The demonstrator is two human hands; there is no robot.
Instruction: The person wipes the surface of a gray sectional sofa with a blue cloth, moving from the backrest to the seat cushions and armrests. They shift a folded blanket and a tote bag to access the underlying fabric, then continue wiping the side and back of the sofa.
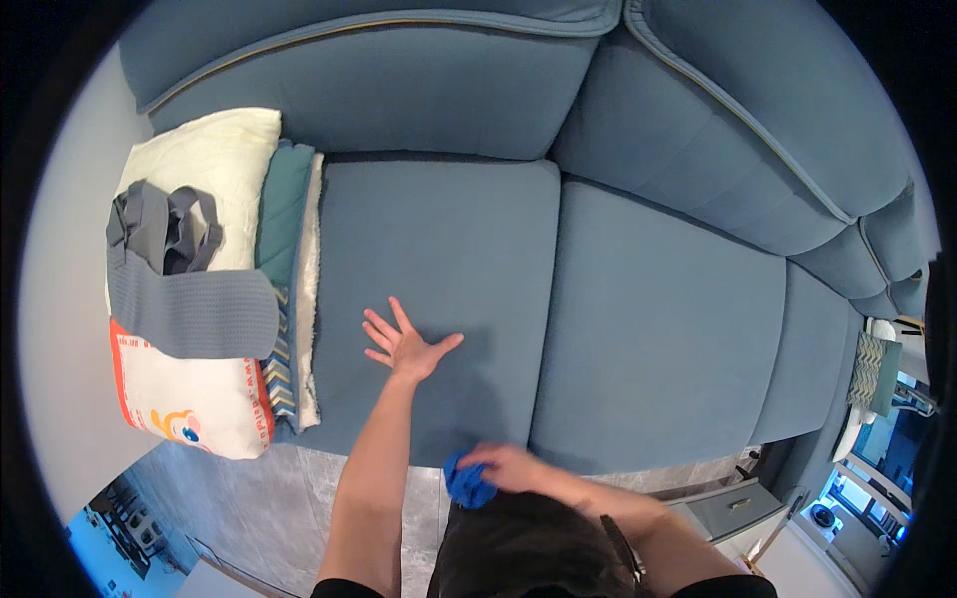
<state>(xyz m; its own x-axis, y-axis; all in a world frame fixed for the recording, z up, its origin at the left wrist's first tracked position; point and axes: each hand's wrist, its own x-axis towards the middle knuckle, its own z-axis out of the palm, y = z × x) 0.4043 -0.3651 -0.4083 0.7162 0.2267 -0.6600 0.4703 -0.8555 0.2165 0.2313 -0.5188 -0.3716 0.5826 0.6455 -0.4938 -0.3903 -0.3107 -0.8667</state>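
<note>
Fingers spread, my left hand (413, 351) reaches over the left seat cushion (441, 232) of a blue-grey fabric sofa; whether it touches the fabric I cannot tell. My right hand (512, 467) grips a crumpled blue cloth (469, 482) at the sofa's front edge, close to my body. Left of my left hand stand several pillows against the sofa's end: a cream pillow (232, 149), a teal cushion (284, 209) and a white pillow with orange edging and a cartoon print (194, 404). A grey strapped support belt (202, 310) drapes over them.
Padded backrests (448, 90) curve along the far side and round to the right. A second seat cushion (665, 321) lies right of the first. Grey tiled floor (277, 493) shows below the sofa. A drawer unit (736, 512) stands at lower right, and a patterned cushion (867, 366) lies beyond.
</note>
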